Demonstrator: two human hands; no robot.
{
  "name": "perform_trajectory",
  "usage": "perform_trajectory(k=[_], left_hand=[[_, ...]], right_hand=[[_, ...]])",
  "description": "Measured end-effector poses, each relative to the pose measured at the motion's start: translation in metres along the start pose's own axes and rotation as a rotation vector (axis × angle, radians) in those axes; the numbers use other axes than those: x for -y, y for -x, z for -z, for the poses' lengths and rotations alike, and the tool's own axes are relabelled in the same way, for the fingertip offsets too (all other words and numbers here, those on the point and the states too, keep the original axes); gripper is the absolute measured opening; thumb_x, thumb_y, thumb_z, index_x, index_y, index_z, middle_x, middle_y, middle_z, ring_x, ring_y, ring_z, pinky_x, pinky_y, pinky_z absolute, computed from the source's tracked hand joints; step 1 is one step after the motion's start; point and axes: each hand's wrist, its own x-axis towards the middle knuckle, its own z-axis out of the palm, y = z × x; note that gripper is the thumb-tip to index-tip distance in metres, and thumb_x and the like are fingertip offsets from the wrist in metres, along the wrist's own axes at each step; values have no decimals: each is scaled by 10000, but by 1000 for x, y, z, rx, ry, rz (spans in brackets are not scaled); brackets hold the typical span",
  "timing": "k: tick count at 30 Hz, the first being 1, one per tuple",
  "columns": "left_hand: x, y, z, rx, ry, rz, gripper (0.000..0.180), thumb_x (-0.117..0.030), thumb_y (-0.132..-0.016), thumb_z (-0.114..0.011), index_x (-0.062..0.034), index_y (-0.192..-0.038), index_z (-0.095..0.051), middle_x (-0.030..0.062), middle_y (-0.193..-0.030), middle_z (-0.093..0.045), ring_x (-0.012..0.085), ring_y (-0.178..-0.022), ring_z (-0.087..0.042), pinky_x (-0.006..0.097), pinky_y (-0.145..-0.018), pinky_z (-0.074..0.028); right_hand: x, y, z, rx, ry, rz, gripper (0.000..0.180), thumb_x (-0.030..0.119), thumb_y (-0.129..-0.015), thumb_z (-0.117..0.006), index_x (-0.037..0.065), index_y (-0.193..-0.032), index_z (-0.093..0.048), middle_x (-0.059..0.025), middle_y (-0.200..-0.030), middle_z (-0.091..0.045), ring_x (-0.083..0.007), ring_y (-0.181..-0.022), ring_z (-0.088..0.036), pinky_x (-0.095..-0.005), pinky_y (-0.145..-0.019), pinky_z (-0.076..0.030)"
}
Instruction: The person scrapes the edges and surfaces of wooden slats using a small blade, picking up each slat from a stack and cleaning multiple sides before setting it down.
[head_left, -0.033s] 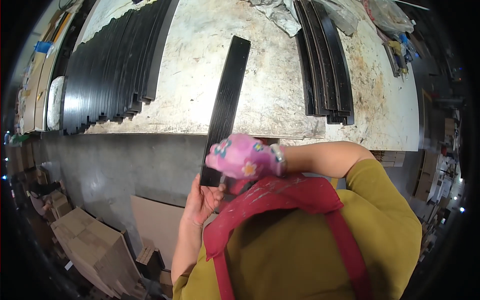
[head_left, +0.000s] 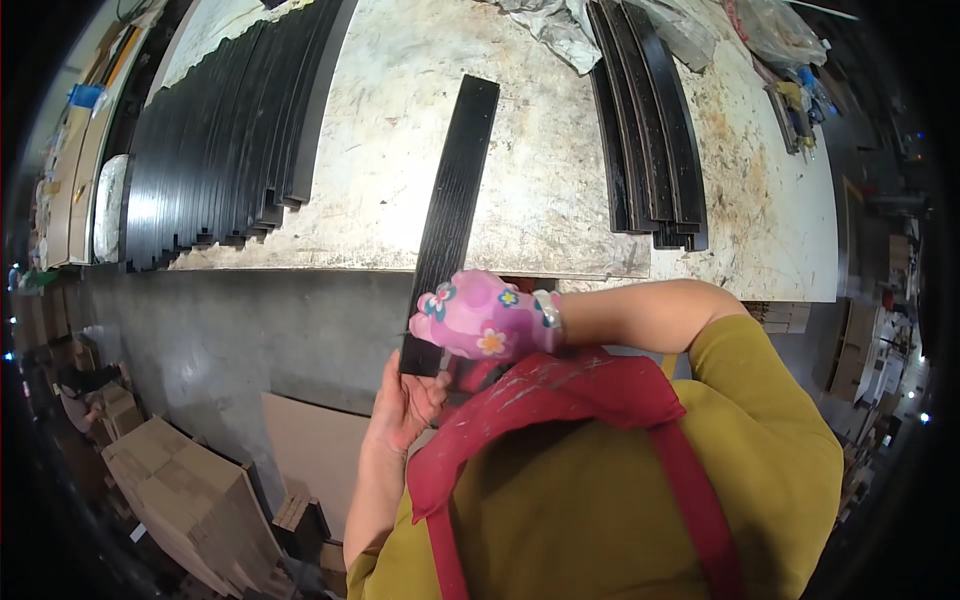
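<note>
A long black wooden board stretches from my body out over the table, its far end resting on or above the tabletop. My left hand is bare and grips the board's near end from below, fingers curled around it. Across the board's top, close to that end, lies my right hand in a pink flowered glove. Its fingers are bent at the board's left edge, where a thin dark tip shows. What the glove holds, if anything, is mostly hidden.
The white, stained table carries a row of black boards on the left and several more boards on the right. Plastic sheeting lies at the back. Cardboard boxes stand on the floor at the lower left.
My gloved right hand has shifted slightly left over the board. The board has come down a little toward me; my left hand stays on its end.
</note>
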Motion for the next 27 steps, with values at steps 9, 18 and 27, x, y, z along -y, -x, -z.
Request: perform_trajectory(k=[9,18,27], left_hand=[[3,-2,27,-27,20,31,527,-471,-978,-298,-44,-1188,-524,90,-790,-569,140,-538,-457,229,-452,-383],[-9,-21,13,106,38,-3,594,-514,-967,-296,-31,-1260,-480,159,-1252,-556,245,-953,-604,301,-770,-487],[-29,-49,-51,126,44,-34,675,-534,-987,-208,2,-1377,-337,178,-1382,-451,312,-1268,-445,462,-1028,-359]], right_hand=[[-178,12,94,-79,459,-765,174,202,-940,-470,61,-881,-552,-7,-627,-472,-95,-571,-491,-184,-435,-432],[-210,12,93,-325,243,-674,140,182,-865,-496,70,-902,-572,-146,-699,-609,-289,-679,-625,-411,-626,-505],[-5,16,4,-66,-50,-120,100,168,-835,-546,82,-886,-546,-109,-759,-592,-290,-606,-616,-381,-507,-482]])
